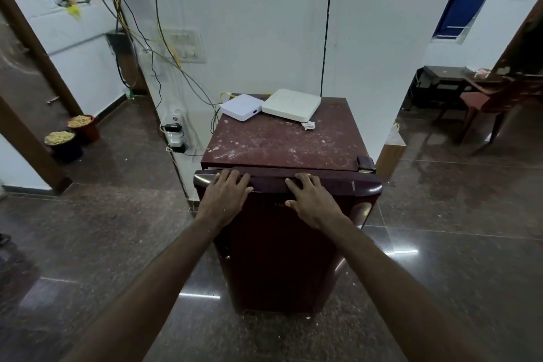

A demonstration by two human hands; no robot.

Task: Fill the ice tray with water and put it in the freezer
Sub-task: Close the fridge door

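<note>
A small maroon fridge (282,258) stands against a white wall, its door facing me. My left hand (226,200) lies flat on the top left of the door, fingers spread over the door's upper edge. My right hand (311,200) rests flat on the door's top middle, fingers spread as well. Neither hand holds anything. A thin gap shows between the door's top edge and the fridge body. No ice tray is in view.
Two white boxes (242,107) (291,104) and a crumpled scrap (308,125) sit on the dusty fridge top (282,141). Cables and a power strip (174,132) hang at the left. Two filled pots (72,135) stand on the dark floor. Chairs (484,109) are at the right.
</note>
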